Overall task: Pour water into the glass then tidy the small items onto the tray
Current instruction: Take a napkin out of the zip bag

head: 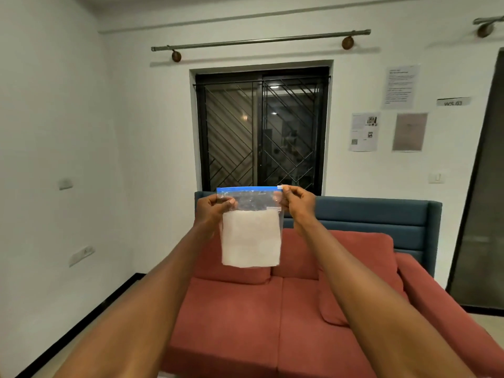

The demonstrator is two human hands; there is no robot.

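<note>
Both arms are stretched out in front of me at chest height. Between the hands hangs a clear zip bag (251,236) with a blue seal strip along its top and a folded white cloth or paper inside. My left hand (211,210) pinches the bag's upper left corner. My right hand (297,204) pinches the upper right corner at the white slider. No glass, water vessel or tray is in view.
A red sofa (259,323) with a blue back stands right below and ahead of my arms. Behind it is a dark barred window (261,132). White walls carry papers (364,132) at the right, and a dark door (485,186) stands at the far right.
</note>
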